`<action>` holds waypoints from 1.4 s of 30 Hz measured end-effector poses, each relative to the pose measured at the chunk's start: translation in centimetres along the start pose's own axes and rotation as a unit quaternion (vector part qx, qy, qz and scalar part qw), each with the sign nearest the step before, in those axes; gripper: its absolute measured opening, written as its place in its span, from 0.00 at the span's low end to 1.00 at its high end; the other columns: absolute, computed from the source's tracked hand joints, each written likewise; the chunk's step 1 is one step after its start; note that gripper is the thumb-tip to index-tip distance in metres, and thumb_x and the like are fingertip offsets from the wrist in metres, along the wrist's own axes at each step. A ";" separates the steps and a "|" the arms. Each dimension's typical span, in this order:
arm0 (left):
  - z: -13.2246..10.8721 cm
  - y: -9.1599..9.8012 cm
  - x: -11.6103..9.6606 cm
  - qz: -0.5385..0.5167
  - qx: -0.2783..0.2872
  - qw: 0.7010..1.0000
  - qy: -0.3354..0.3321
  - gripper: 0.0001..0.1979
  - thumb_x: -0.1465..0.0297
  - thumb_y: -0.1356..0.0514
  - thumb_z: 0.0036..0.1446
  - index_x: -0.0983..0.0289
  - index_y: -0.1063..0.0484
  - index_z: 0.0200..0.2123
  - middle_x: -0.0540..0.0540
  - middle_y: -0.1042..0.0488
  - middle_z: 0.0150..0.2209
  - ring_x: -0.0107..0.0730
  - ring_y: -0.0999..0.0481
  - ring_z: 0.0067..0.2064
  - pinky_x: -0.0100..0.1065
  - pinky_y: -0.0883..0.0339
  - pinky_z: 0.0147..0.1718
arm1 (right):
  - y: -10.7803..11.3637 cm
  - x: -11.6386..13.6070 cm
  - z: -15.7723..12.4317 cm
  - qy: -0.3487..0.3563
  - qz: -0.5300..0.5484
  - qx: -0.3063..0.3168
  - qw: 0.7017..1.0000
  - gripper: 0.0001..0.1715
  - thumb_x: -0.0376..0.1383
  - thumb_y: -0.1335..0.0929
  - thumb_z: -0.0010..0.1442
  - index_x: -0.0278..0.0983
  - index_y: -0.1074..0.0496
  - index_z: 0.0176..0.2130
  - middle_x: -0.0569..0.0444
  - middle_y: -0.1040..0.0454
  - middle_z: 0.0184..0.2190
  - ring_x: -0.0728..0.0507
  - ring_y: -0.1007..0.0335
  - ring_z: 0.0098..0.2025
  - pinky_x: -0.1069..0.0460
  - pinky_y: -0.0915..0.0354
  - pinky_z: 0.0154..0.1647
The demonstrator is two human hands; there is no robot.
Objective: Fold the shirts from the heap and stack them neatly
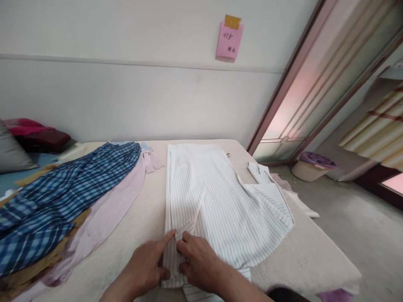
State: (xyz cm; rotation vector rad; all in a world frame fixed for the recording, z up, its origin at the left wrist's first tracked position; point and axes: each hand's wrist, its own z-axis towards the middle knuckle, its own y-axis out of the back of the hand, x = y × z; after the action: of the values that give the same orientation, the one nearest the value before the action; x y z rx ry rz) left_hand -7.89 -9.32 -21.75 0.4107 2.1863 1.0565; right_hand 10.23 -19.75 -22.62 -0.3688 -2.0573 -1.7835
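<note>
White pinstriped shirt (220,201) is lying partly folded at the centre of the beige cloth-covered surface (141,222), its striped fabric spreading out to the right. Left hand (145,265) is resting at the shirt's near left edge, thumb and forefinger spread apart. Right hand (201,261) is touching the folded strip just beside it, fingers curled; cannot tell whether they are pinching cloth. Blue plaid garment (85,184) is lying at left, partly covering a pale pink striped garment (118,207).
</note>
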 end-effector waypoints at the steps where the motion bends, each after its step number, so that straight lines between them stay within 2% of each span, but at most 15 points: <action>1: 0.0 0.0 0.0 -0.001 -0.001 1.000 -0.001 0.51 0.68 0.37 0.43 0.50 0.50 0.72 0.56 0.21 0.45 0.49 0.24 0.47 0.39 0.37 0.41 | -0.1 0.0 0.0 0.000 0.001 -0.003 1.000 0.13 0.35 0.32 0.52 0.38 0.31 0.41 0.50 0.30 0.43 0.40 0.30 0.43 0.49 0.37 0.39; 16: -0.2 0.0 0.1 -0.006 -0.007 1.000 -0.008 0.51 0.66 0.37 0.44 0.50 0.50 0.72 0.56 0.22 0.47 0.50 0.24 0.47 0.40 0.36 0.43 | -0.2 -0.2 0.0 -0.002 0.017 -0.007 1.000 0.14 0.33 0.33 0.51 0.38 0.31 0.41 0.50 0.29 0.43 0.41 0.30 0.44 0.49 0.38 0.41; 25: 0.1 -0.3 0.3 0.004 0.001 1.000 0.002 0.50 0.67 0.38 0.44 0.52 0.51 0.72 0.56 0.22 0.47 0.48 0.24 0.48 0.38 0.38 0.42 | 0.1 0.0 0.1 -0.005 -0.004 0.001 1.000 0.14 0.38 0.30 0.54 0.38 0.30 0.42 0.50 0.29 0.43 0.40 0.29 0.43 0.49 0.36 0.39; 36: 0.5 -0.2 0.4 0.018 0.020 1.000 -0.003 0.49 0.67 0.41 0.47 0.53 0.53 0.73 0.54 0.22 0.42 0.47 0.24 0.45 0.38 0.39 0.40 | 0.7 0.0 0.2 0.019 -0.044 0.004 0.999 0.20 0.43 0.28 0.55 0.37 0.30 0.45 0.49 0.29 0.43 0.39 0.27 0.41 0.48 0.32 0.37; 42: 0.6 0.1 0.0 0.022 0.027 0.999 0.005 0.48 0.67 0.41 0.47 0.53 0.53 0.73 0.53 0.23 0.40 0.46 0.24 0.44 0.37 0.40 0.39 | 0.7 -0.1 0.2 0.038 -0.055 -0.009 0.998 0.19 0.43 0.29 0.56 0.36 0.29 0.45 0.48 0.29 0.42 0.40 0.27 0.39 0.48 0.31 0.34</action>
State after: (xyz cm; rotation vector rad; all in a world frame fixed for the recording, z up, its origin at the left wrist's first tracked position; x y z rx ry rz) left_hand -7.55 -8.94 -21.98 0.4814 2.2275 1.0260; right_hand 10.58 -19.42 -22.04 -0.1932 -2.0456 -1.8510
